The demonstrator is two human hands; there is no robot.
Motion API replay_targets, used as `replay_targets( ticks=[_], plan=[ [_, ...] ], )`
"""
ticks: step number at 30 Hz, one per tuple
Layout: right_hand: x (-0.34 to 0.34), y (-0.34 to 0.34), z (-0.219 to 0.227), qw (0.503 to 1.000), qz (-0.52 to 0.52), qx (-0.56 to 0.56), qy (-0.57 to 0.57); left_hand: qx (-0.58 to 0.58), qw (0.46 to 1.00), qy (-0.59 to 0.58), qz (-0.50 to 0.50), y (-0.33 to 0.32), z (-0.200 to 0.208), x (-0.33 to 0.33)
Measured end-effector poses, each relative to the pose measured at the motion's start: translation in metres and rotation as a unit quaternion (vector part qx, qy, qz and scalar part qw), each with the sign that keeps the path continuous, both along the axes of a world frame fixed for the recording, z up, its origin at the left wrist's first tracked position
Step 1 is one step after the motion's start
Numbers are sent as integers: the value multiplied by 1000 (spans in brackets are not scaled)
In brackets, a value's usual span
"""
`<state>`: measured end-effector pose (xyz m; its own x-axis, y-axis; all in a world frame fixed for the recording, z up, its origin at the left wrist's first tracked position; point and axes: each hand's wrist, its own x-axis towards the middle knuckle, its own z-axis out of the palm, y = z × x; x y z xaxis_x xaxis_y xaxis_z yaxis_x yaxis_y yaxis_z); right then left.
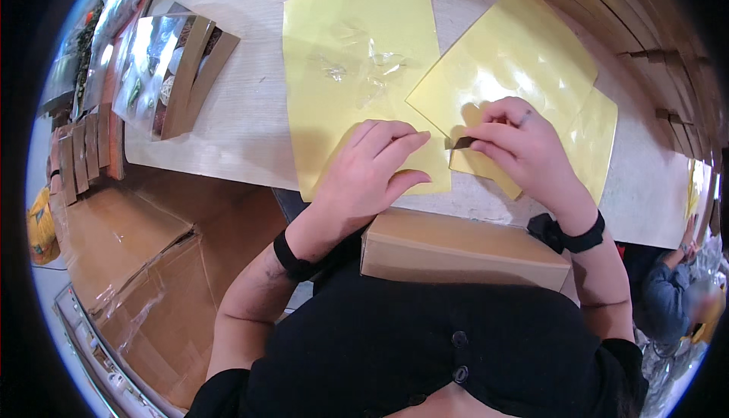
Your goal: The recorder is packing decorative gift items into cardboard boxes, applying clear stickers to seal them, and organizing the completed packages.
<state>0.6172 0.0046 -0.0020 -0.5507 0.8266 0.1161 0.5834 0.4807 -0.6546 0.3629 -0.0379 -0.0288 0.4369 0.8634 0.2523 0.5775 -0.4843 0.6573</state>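
Containers first: a clear plastic packet with a brown card header (144, 72) lay at the table's upper left, pale roundish pieces and darker brown bits showing through, exact contents unclear. A large brown cardboard box (156, 304) stood below the table at left, clear tape on its side; its inside couldn't be made out. A smaller, long brown cardboard box (463, 245) sat at the table's near edge against the person, top face covered, contents hidden. More clear plastic bags (672, 365) lay at lower right by a co-worker in a blue-grey sleeve (662, 300). Any print on the packet was too small to read. The person's right hand (524, 143) had thumb and fingers pinched on a small dark flat strip (462, 143), which was over the near left corner area of a tilted glossy yellow sheet (501, 53); another yellow sheet (601, 141) showed under that one, at right. The left hand (368, 164) was palm-down on the near part of an upright-set yellow rectangular sheet (307, 91), fingers loosely bent, thumb apart from them. Crinkled clear film (372, 69) lay mid-sheet, beyond that hand. Black bands (583, 233) circled both wrists.
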Motion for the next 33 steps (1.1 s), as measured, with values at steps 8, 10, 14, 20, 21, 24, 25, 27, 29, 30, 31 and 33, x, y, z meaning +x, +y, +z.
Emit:
replay_targets(
  ticks=[8,10,14,20,21,24,25,27,29,30,31,33],
  plan=[
    [-8,2,-6,994,92,52,-19,75,996,33,-39,2,-4,4],
    [-8,2,-8,994,97,46,-24,104,992,37,-63,3,-7,3],
    [-6,2,-9,994,99,42,-18,108,991,36,-76,4,-6,4],
    [-7,4,-10,992,113,52,-33,24,995,26,-93,9,7,0],
    [-7,5,-9,992,114,53,-32,-23,995,4,-95,10,7,-2],
    [-10,7,-5,992,111,23,-52,-124,954,-273,10,1,4,-14],
    [-10,7,-4,992,107,32,-54,-123,954,-272,9,0,7,-19],
    [-14,9,-3,992,101,41,-56,-59,995,-83,-4,-1,15,-25],
    [-22,10,0,995,98,18,-29,-38,996,-72,35,-6,8,-23],
    [-26,11,0,994,99,19,-28,-7,999,-33,19,-7,8,-23],
    [-30,12,-1,993,113,5,-31,25,1000,8,3,-8,6,-23],
    [-36,12,-2,991,128,-9,-31,45,998,-38,11,-11,-4,-21]
  ],
)
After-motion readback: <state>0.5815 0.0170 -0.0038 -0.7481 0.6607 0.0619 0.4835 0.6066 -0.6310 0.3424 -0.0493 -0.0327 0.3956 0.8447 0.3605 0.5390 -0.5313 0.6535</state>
